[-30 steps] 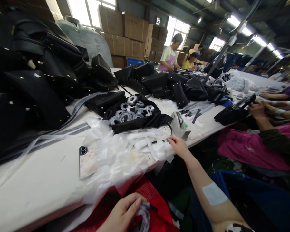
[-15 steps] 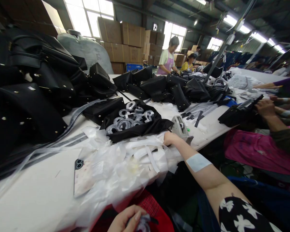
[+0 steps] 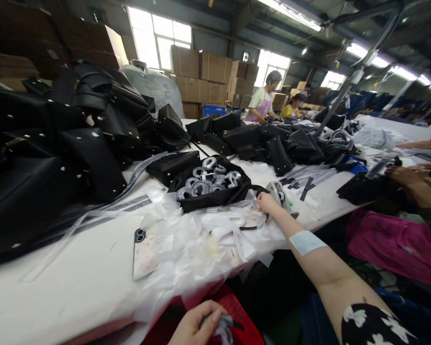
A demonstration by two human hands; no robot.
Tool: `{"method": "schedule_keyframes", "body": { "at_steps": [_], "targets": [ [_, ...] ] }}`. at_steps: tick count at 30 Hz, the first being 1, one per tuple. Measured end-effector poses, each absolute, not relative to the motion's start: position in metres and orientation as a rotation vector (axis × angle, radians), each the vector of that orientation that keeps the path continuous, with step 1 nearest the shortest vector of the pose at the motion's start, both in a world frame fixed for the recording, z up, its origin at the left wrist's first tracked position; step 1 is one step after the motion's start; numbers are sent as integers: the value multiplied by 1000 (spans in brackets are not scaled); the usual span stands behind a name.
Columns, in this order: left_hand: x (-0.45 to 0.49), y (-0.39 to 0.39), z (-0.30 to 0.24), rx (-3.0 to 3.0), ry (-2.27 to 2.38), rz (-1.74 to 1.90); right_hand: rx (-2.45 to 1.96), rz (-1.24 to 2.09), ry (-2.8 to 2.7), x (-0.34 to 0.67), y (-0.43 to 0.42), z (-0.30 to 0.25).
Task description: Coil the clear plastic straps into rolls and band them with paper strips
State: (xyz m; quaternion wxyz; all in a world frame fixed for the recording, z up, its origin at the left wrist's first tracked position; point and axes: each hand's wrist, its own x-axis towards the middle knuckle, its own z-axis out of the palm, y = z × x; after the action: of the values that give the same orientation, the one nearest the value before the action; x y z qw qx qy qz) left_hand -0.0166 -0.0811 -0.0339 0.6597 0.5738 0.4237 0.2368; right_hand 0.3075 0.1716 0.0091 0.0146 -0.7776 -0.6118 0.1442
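Note:
My left hand (image 3: 196,322), low in the view over a red cloth (image 3: 237,306), is closed around a coiled strap in clear wrap (image 3: 222,330) with a dark end. Out over the table, my right hand (image 3: 268,203) has its fingers pinched together beside a grey tape dispenser (image 3: 280,195). What those fingers hold cannot be made out; a small dark strip hangs by them. To their left, a black fabric bag (image 3: 197,205) carries several similar wrapped coils (image 3: 203,187). Crumpled white paper and plastic scraps (image 3: 208,244) spread below it.
A phone (image 3: 145,256) lies on the white table (image 3: 75,278). Black bags (image 3: 107,139) are heaped at left, with more across the back. Dark strips (image 3: 307,187) lie right of the dispenser. A co-worker's hands (image 3: 409,177) are at far right; cartons (image 3: 215,67) stand behind.
The whole view has shifted, so most things appear further right and slightly lower. My right hand stays by the dispenser; a dark strip now shows below it. My left hand keeps the coil.

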Motion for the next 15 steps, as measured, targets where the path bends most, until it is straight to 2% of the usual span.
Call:
{"method": "schedule_keyframes", "body": {
  "at_steps": [6,12,15],
  "targets": [
    [-17,-87,-29,1272,953,540,-2304,359,-1835,307,172,16],
    [-17,-91,-14,1243,953,572,-2280,40,-1645,326,172,50],
    [-16,-91,-16,1249,945,564,-2255,52,-1709,331,172,65]
  ]
}}
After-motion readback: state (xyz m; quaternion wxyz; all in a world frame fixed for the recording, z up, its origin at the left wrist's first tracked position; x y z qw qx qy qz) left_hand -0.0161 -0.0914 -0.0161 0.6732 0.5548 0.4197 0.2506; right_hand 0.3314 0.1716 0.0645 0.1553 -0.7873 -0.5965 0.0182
